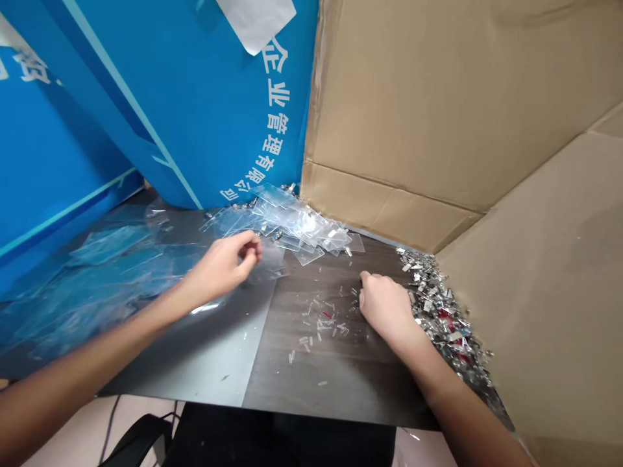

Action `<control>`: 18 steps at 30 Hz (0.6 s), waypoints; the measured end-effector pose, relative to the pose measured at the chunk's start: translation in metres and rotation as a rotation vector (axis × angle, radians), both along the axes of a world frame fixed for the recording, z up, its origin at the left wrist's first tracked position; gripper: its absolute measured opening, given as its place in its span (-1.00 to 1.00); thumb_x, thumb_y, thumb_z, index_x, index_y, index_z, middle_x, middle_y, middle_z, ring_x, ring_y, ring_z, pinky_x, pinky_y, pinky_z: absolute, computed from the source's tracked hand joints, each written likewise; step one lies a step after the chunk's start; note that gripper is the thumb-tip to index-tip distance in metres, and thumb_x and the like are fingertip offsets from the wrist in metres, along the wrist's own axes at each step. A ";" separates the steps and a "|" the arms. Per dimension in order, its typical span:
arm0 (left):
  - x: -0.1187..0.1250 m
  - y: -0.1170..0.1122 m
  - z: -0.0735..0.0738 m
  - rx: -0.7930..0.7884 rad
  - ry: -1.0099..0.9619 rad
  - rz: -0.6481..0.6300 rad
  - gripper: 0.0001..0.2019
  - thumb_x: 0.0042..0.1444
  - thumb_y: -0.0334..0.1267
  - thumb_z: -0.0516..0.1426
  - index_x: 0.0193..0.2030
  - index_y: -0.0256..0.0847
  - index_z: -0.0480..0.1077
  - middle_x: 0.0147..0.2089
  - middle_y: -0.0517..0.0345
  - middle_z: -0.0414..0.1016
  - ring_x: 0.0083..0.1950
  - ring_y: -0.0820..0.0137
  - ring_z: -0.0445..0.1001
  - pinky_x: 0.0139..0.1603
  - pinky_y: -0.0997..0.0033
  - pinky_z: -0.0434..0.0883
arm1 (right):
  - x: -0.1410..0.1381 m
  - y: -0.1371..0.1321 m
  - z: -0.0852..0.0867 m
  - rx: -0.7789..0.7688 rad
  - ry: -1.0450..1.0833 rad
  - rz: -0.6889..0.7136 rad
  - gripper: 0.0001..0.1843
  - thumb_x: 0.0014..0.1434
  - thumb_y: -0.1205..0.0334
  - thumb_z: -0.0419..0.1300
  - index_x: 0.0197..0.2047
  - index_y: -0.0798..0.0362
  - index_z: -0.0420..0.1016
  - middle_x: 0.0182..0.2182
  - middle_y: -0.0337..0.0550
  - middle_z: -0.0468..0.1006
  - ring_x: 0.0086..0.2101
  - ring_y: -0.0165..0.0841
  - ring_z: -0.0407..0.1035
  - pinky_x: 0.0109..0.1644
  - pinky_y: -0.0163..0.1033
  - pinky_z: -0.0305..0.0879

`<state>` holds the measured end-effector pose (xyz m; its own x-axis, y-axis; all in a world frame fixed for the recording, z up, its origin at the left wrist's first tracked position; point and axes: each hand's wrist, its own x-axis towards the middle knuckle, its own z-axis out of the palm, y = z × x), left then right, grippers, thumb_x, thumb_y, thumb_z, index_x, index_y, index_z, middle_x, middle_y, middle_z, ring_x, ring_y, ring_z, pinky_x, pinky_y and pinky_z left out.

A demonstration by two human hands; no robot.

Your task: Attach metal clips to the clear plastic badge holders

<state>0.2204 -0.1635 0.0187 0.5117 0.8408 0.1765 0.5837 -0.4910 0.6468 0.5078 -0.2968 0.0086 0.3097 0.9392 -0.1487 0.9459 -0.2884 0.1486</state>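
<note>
My left hand (226, 263) is above the table, its fingers curled and the thumb close to the fingertips. A blurred clear plastic piece (272, 263) shows right beside those fingertips; whether they grip it I cannot make out. Just beyond lies a heap of clear rigid plastic sleeves (306, 224). My right hand (387, 305) is closed low over the dark table, its fingertips mostly hidden under the knuckles. To its left are scattered small clear plastic strips (318, 324). On its right is a long pile of small shiny metal clips (440, 305).
More clear plastic sleeves (111, 259) spread over the left of the table (292, 383). A blue panel with white lettering (195, 97) stands behind. Tall cardboard walls (413, 117) close off the back and right. A black chair part (139, 438) shows below the front edge.
</note>
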 end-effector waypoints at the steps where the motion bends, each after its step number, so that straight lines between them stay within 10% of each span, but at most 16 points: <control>1: 0.014 -0.001 -0.005 -0.134 -0.141 -0.045 -0.92 0.23 -0.21 0.11 -0.20 -0.13 0.37 -0.23 0.06 0.58 -0.19 0.22 0.57 -0.09 0.20 0.43 | 0.000 0.001 -0.001 0.008 0.003 -0.002 -0.70 0.52 0.48 0.12 0.15 0.15 0.63 0.00 0.17 0.76 0.09 0.00 0.69 -0.03 -0.13 0.44; 10: 0.063 -0.019 -0.055 -0.915 -0.764 -0.256 -0.54 -0.06 -0.36 0.28 0.05 -0.18 0.38 -0.25 0.31 0.20 -0.33 0.48 0.20 -0.31 0.37 0.19 | 0.005 0.012 -0.020 0.156 0.086 0.051 -0.76 0.57 0.33 0.16 0.00 0.09 0.70 -0.03 0.07 0.68 0.03 -0.07 0.59 0.05 -0.13 0.36; 18: 0.060 -0.019 -0.077 -0.827 -0.769 -0.294 -0.44 0.17 -0.25 0.41 0.28 -0.26 0.41 -0.21 0.30 0.18 -0.25 0.48 0.22 -0.22 0.34 0.26 | 0.012 0.011 -0.038 0.237 0.162 0.094 -0.83 0.50 0.32 0.17 -0.08 0.08 0.62 -0.04 0.11 0.62 0.02 -0.04 0.52 0.15 -0.08 0.35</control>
